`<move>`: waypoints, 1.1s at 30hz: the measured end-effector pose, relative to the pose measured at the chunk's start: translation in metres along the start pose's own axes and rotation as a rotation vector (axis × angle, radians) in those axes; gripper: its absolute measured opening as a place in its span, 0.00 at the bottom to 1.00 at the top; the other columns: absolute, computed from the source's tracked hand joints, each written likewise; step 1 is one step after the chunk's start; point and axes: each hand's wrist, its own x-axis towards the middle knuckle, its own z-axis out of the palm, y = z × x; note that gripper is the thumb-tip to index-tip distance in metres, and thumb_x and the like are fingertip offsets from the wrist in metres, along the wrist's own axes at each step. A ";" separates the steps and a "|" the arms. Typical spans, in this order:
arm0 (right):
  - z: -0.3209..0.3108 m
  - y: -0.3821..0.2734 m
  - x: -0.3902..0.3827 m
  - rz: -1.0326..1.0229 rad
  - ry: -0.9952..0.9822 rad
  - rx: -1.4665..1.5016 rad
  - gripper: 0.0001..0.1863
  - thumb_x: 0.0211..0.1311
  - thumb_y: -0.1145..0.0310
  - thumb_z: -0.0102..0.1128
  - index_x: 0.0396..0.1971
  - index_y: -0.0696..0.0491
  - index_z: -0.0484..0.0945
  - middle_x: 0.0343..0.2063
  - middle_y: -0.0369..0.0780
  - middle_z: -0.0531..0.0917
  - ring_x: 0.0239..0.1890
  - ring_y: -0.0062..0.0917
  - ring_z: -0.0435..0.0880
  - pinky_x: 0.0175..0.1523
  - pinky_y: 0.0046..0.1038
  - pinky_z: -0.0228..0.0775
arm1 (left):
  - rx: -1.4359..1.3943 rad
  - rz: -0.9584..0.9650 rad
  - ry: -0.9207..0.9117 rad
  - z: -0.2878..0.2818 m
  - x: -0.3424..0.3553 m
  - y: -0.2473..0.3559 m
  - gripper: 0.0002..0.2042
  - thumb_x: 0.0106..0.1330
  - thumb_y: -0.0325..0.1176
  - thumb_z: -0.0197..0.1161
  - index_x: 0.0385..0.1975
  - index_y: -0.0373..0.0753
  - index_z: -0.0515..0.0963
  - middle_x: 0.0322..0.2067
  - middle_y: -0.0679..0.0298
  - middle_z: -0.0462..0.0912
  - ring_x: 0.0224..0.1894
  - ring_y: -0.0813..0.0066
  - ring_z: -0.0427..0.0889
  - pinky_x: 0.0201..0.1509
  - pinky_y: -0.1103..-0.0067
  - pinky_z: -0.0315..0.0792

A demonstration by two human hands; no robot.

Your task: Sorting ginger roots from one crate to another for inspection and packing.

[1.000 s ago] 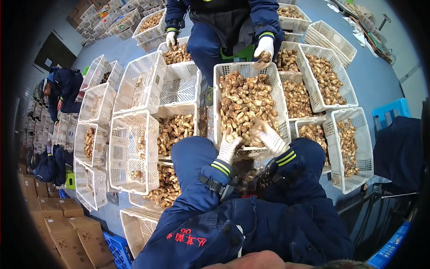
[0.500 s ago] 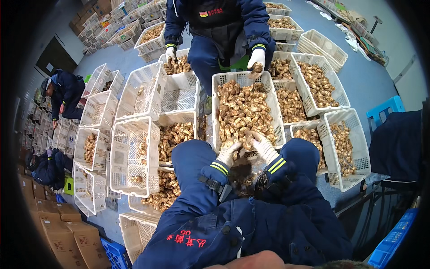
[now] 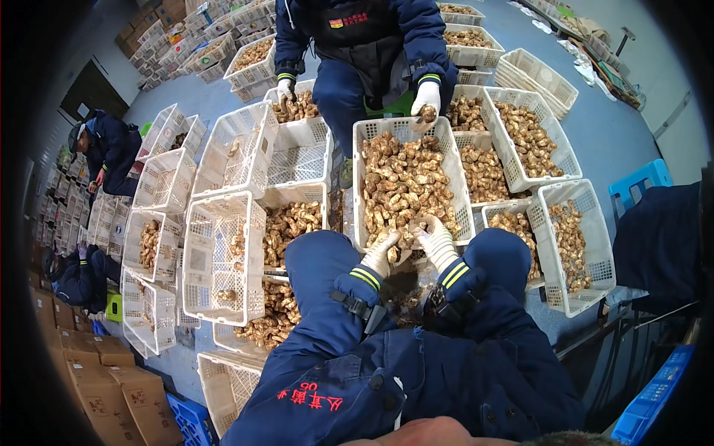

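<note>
Brown-and-cream mushrooms (image 3: 405, 178) fill much of the white crate (image 3: 358, 178) in front of my knees. At its near edge, my left hand (image 3: 380, 255), in a pale glove, is closed on a mushroom (image 3: 395, 255), mostly covered by the fingers. Close beside it, my right hand (image 3: 437, 244) is also gloved, its slightly blurred fingers curled about another mushroom (image 3: 406, 238) above the heap. Across the crate, a co-worker's gloved hand (image 3: 427, 97) holds a mushroom (image 3: 428, 114) over the far rim. That person's other hand (image 3: 285, 90) is at a crate to the left.
Tilted, sparsely filled crates (image 3: 223, 256) stand on my left, over fuller ones. More mushroom crates (image 3: 569, 245) line my right, near a blue stool (image 3: 641, 178). Cardboard boxes (image 3: 108, 390) are stacked at lower left. Two other people (image 3: 111, 152) bend over crates at far left.
My left hand has turned slightly and its mushroom shows lower, near the crate's front edge. My right hand has shifted a little and its fingers have spread somewhat. The co-worker's hands are nearly unchanged.
</note>
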 end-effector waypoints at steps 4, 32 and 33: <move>0.007 -0.015 -0.008 0.034 -0.011 -0.123 0.19 0.50 0.59 0.69 0.35 0.56 0.75 0.23 0.36 0.77 0.25 0.21 0.72 0.34 0.26 0.67 | -0.057 -0.056 -0.035 -0.012 0.002 0.000 0.16 0.58 0.34 0.65 0.46 0.43 0.74 0.42 0.64 0.79 0.45 0.68 0.79 0.47 0.69 0.76; 0.008 -0.097 0.024 -0.001 -0.354 -1.388 0.22 0.57 0.50 0.55 0.40 0.55 0.76 0.35 0.49 0.82 0.39 0.43 0.80 0.45 0.38 0.71 | 0.037 0.129 0.336 -0.052 0.050 -0.021 0.29 0.58 0.51 0.61 0.56 0.42 0.67 0.56 0.61 0.69 0.57 0.69 0.67 0.58 0.70 0.63; 0.020 -0.109 0.025 -0.030 -0.361 -1.398 0.23 0.57 0.51 0.55 0.41 0.55 0.76 0.36 0.49 0.81 0.40 0.43 0.80 0.46 0.38 0.70 | 0.028 0.131 0.336 -0.050 0.046 -0.019 0.29 0.58 0.51 0.61 0.56 0.42 0.67 0.56 0.61 0.69 0.57 0.69 0.67 0.58 0.70 0.63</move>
